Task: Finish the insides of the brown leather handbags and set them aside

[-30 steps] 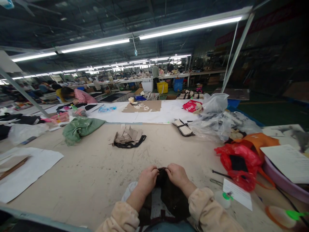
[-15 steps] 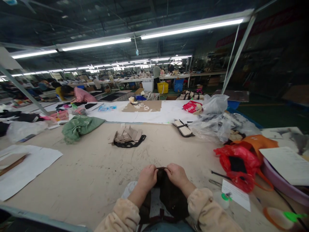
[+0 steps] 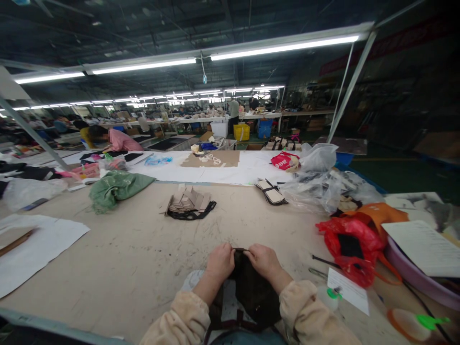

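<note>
Both hands pinch the top edge of a dark brown fabric piece [image 3: 257, 292], which hangs down toward my lap at the table's near side. My left hand [image 3: 221, 262] grips the edge on the left, closed thumb against fingers. On the right, my right hand [image 3: 265, 261] pinches the same edge a short way off, so a small stretch of it spans between them. The lower part of the fabric runs out of sight between my forearms. Farther up the table lies a stack of grey-beige card pieces [image 3: 190, 200] with black strap-like material around its base.
A red plastic bag [image 3: 366, 273], a white paper slip [image 3: 348, 290] and a green-capped bottle [image 3: 332, 298] lie to the right. A green bag [image 3: 118, 189] and white paper [image 3: 46, 249] are on the left. A black-banded bundle [image 3: 271, 192] lies farther back. A co-worker [image 3: 122, 140] bends over at far left.
The view has shifted slightly. My hands keep their pinch on the fabric's edge, and its dark face on the right shows a little more fully.
</note>
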Demonstrator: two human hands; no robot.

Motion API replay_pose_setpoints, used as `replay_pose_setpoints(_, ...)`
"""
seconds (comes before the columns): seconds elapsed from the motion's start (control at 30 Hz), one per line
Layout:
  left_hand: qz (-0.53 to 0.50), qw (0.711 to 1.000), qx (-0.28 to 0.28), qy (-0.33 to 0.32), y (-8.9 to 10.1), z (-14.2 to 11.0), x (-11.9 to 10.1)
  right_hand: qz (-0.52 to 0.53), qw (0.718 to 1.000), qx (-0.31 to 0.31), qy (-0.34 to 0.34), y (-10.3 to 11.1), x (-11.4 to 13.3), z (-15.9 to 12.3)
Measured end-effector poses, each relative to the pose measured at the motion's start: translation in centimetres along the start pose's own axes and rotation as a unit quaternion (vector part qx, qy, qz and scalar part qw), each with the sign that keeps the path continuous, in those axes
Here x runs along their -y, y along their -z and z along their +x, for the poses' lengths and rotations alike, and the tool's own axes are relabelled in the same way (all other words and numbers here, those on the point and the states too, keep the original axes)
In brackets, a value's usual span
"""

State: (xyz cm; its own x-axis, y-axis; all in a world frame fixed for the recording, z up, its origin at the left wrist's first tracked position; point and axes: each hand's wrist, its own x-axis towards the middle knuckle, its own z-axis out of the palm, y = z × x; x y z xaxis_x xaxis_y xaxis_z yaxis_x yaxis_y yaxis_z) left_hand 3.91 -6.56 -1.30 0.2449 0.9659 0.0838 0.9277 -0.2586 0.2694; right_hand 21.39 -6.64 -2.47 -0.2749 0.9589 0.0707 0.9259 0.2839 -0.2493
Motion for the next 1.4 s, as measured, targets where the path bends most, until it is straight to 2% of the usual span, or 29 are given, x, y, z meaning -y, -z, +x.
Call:
replay_pose_setpoints(0.3, -0.003, 1.000, 0.000, -0.002, -0.3, 0.1, 0.1, 0.112, 0.989, 0.022, 0.089, 1.0, -0.7, 0.1)
replay_pose_setpoints(0.5, -0.014, 1.000, 0.004, 0.012, 0.0, 0.4, 0.3, 0.103, 0.994, 0.005, 0.037, 0.6, 0.0, 1.1)
replay_pose_setpoints(0.7, -0.014, 1.000, 0.002, -0.001, -0.2, 0.4, 0.4, 0.099, 0.993, 0.018, 0.063, 0.3, 0.6, 1.7)
replay_pose_setpoints(1.13, -0.033, 0.999, 0.004, 0.000, -0.2, 0.8, 0.8, 0.071, 0.997, 0.003, 0.044, 0.2, 1.5, 2.4)
replay_pose_setpoints(1.4, -0.039, 0.999, 0.016, 0.010, -0.4, 1.0, 1.0, 0.060, 0.996, 0.007, 0.069, 0.0, 1.0, 2.6)
